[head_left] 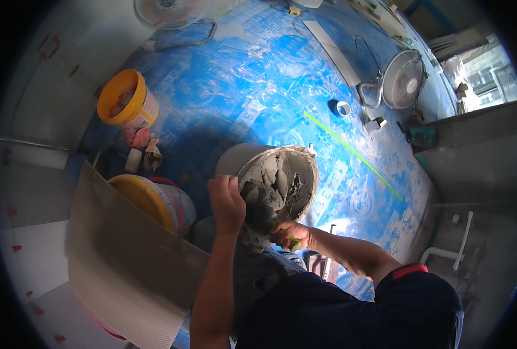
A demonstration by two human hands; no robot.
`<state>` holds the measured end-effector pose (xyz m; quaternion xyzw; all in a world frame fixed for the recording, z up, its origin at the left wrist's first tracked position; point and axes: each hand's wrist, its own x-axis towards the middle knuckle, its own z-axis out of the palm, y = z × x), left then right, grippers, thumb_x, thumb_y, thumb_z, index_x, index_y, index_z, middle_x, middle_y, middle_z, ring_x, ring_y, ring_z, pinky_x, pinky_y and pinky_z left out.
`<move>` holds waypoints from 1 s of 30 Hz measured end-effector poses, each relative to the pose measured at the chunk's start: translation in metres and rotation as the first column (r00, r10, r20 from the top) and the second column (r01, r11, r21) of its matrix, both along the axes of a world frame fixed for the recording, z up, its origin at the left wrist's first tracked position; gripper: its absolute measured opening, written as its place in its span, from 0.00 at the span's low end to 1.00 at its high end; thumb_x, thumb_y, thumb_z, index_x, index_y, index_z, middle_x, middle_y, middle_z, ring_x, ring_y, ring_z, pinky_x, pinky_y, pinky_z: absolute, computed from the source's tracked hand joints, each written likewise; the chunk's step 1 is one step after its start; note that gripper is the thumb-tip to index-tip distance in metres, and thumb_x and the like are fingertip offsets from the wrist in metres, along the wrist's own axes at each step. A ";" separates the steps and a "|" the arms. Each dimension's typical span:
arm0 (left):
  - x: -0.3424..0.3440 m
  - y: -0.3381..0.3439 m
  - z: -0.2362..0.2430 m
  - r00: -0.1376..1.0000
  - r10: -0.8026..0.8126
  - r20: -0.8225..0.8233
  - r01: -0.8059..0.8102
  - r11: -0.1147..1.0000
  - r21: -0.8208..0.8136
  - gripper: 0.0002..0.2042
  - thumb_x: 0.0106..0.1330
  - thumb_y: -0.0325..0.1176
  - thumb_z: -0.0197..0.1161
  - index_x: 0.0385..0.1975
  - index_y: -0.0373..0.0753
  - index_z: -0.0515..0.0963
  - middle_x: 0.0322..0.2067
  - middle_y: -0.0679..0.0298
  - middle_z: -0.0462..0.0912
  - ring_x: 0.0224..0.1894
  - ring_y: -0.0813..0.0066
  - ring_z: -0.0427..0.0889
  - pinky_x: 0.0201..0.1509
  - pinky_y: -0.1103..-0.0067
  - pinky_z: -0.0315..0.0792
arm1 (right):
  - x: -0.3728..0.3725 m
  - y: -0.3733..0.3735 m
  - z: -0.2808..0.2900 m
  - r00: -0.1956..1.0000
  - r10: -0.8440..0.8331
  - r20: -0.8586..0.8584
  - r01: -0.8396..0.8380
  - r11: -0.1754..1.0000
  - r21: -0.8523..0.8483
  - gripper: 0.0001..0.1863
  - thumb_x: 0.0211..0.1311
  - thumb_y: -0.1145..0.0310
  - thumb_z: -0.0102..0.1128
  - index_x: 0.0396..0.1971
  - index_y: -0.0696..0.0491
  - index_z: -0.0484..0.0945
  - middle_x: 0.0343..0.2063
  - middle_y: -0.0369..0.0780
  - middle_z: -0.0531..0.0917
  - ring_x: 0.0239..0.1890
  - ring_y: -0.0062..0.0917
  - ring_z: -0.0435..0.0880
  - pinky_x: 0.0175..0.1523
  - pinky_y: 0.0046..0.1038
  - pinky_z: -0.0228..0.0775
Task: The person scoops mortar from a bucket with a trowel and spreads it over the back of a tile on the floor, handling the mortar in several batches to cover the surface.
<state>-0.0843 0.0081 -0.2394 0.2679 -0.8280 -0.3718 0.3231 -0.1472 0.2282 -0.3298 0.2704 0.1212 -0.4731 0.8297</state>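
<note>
A tilted bucket [229, 158] of grey mortar [277, 174] is in front of me, its mouth facing me and to the right. My left hand [227, 205] is closed on the bucket's near left rim. In my right hand [292, 232] is the green handle of a trowel [295, 243], held at the bucket's near edge. The trowel's blade is hard to tell from the mortar around it. Left of my left forearm leans a large grey-brown tile [136, 256], with ridges along its lower part.
A bucket with a yellow lid [139, 200] is behind the tile. Farther left is an open yellow bucket [121, 107]. Fans [403, 80] stand at the far right and far left. A white pipe ring [343, 108] and a green laser line [354, 156] are on the blue-covered floor [229, 75].
</note>
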 end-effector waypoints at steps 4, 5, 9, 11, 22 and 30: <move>0.000 0.002 -0.002 1.000 -0.002 -0.019 0.002 0.999 -0.036 0.07 0.70 0.29 0.50 0.31 0.34 0.71 0.30 0.54 0.72 0.36 0.53 0.69 0.41 0.66 0.64 | 0.010 -0.015 0.016 0.988 -0.142 0.066 0.146 0.987 -0.065 0.12 0.67 0.64 0.49 0.22 0.49 0.68 0.13 0.29 0.67 0.11 0.14 0.67 0.16 0.17 0.65; 0.001 0.002 -0.003 0.999 -0.004 -0.048 0.002 0.999 -0.047 0.05 0.68 0.27 0.51 0.31 0.34 0.72 0.31 0.52 0.73 0.36 0.50 0.69 0.41 0.64 0.64 | 0.014 -0.017 0.019 0.948 -0.245 0.205 0.246 0.969 0.020 0.11 0.66 0.65 0.51 0.22 0.49 0.67 0.13 0.28 0.67 0.12 0.13 0.66 0.17 0.17 0.65; 0.004 -0.001 0.001 1.000 0.002 0.013 -0.001 1.000 -0.029 0.05 0.68 0.27 0.51 0.32 0.34 0.72 0.31 0.52 0.73 0.37 0.50 0.69 0.42 0.64 0.64 | 0.018 -0.042 0.032 0.762 -0.384 0.521 0.402 0.912 0.083 0.10 0.62 0.69 0.54 0.22 0.49 0.66 0.14 0.28 0.67 0.12 0.11 0.66 0.16 0.13 0.62; 0.005 0.000 0.001 1.000 0.009 0.014 -0.008 0.999 -0.040 0.05 0.68 0.27 0.51 0.32 0.34 0.71 0.30 0.52 0.72 0.36 0.50 0.69 0.42 0.63 0.63 | 0.014 -0.045 0.038 0.689 -0.387 0.613 0.437 0.896 0.076 0.10 0.62 0.69 0.53 0.22 0.49 0.66 0.14 0.28 0.67 0.13 0.11 0.66 0.16 0.12 0.61; -0.001 0.007 -0.005 0.999 0.028 -0.025 -0.031 0.992 -0.124 0.07 0.69 0.29 0.52 0.29 0.36 0.70 0.28 0.54 0.71 0.35 0.51 0.68 0.42 0.62 0.62 | -0.083 -0.021 0.159 -0.212 0.641 -0.738 -0.736 0.392 0.552 0.10 0.63 0.62 0.58 0.33 0.54 0.74 0.17 0.39 0.77 0.15 0.22 0.77 0.20 0.28 0.75; -0.002 0.015 -0.006 1.000 0.008 -0.010 -0.009 0.989 -0.145 0.07 0.70 0.30 0.52 0.29 0.37 0.70 0.28 0.55 0.71 0.34 0.51 0.67 0.43 0.61 0.62 | -0.100 -0.037 0.207 -0.873 -0.044 -0.486 -0.487 0.002 0.874 0.12 0.56 0.69 0.50 0.38 0.50 0.79 0.36 0.46 0.83 0.40 0.42 0.84 0.43 0.43 0.76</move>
